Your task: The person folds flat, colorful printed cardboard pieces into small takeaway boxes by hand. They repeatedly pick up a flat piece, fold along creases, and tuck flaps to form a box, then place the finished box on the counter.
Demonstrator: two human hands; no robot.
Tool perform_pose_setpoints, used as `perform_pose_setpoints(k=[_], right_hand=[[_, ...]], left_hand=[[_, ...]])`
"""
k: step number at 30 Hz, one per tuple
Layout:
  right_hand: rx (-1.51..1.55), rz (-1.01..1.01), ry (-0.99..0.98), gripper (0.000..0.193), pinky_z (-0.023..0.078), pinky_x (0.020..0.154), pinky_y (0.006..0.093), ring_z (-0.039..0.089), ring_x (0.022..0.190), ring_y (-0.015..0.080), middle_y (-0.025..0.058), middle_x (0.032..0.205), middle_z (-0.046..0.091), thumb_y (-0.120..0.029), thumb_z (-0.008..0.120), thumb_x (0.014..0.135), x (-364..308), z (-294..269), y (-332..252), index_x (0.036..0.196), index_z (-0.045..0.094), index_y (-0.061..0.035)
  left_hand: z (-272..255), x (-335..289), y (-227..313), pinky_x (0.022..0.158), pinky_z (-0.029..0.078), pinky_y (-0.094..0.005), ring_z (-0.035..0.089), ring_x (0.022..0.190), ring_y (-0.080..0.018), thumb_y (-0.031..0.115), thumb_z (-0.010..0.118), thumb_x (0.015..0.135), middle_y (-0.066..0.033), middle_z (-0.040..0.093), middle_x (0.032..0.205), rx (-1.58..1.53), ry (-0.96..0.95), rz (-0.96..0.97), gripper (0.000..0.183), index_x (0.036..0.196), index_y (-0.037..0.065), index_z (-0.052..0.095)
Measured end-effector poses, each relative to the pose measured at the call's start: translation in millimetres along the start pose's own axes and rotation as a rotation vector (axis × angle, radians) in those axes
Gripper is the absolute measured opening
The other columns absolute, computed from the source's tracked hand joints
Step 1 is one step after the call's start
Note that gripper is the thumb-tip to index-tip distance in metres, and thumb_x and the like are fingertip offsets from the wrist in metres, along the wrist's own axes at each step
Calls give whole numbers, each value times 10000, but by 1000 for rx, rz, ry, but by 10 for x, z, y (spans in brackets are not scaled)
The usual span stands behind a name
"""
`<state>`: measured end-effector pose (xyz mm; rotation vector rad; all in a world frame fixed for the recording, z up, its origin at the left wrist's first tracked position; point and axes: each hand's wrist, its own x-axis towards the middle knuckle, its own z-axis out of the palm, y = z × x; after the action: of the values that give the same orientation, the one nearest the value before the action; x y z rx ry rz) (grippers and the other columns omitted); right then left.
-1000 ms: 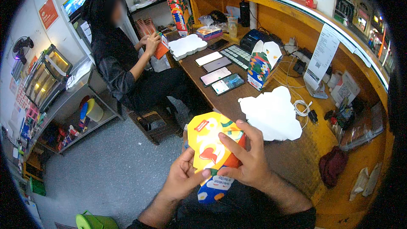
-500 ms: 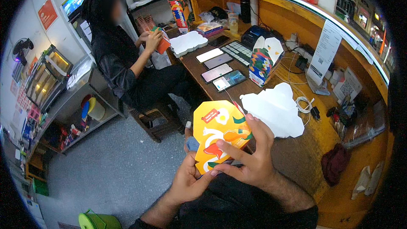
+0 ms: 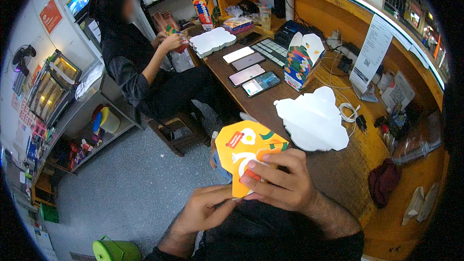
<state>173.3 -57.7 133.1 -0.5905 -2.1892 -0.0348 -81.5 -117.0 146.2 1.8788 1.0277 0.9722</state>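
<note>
A yellow printed cardboard food box [image 3: 233, 146], partly folded, is held up in front of my body. My right hand [image 3: 285, 181] grips its right side, thumb below and fingers across the printed face. At the lower edge, my left hand [image 3: 205, 208] is closed on the box's bottom corner, its fingertips partly hidden behind the card. Beyond my right hand, white flat box blanks [image 3: 314, 121] lie on the brown table [image 3: 328, 176]. Farther back stands an assembled colourful food box [image 3: 302, 63] with its top flaps up.
Several phones [image 3: 261, 83] lie beside a keyboard [image 3: 268, 52]. More white blanks [image 3: 212, 41] and a tall stack of boxes [image 3: 200, 2] are at the back. A seated co-worker [image 3: 140, 67] handles a red box at the left. A green bucket [image 3: 116, 250] stands on the floor.
My right hand has shifted so more fingers lie over the box's face. My left hand has moved slightly left and down at its lower corner. The co-worker's box has turned.
</note>
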Motion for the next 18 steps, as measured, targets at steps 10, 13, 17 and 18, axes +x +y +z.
perform_pose_setpoints(k=[10,13,17,18], right_hand=[[32,-70,16,463,594,701,313,740,946,156,35,1214,751,-150,869,866,-96,1,-17,1320,790,-98],[217,139,-45,354,583,749,280,693,955,169,26,1223,714,-148,884,896,-95,27,-97,1246,835,-130],[432,338,80,363,652,831,374,764,1016,242,111,1201,730,-107,890,879,-21,10,-136,1234,815,-123],[431,333,90,343,655,828,364,766,1023,249,114,1212,729,-106,887,890,-33,31,-98,1225,815,-128]], left_hand=[[356,-113,-421,790,640,-336,825,928,-292,-25,838,891,-140,833,1110,18,444,190,266,1140,42,770],[337,-97,-375,744,633,-341,821,876,-288,-4,857,890,-145,834,1095,189,431,245,198,1050,56,757],[269,-26,-150,699,624,-360,806,799,-268,60,854,937,-134,829,1016,572,227,271,141,891,65,721],[301,-25,-156,719,626,-373,805,836,-273,112,857,951,-149,821,1064,491,267,292,165,953,64,698]])
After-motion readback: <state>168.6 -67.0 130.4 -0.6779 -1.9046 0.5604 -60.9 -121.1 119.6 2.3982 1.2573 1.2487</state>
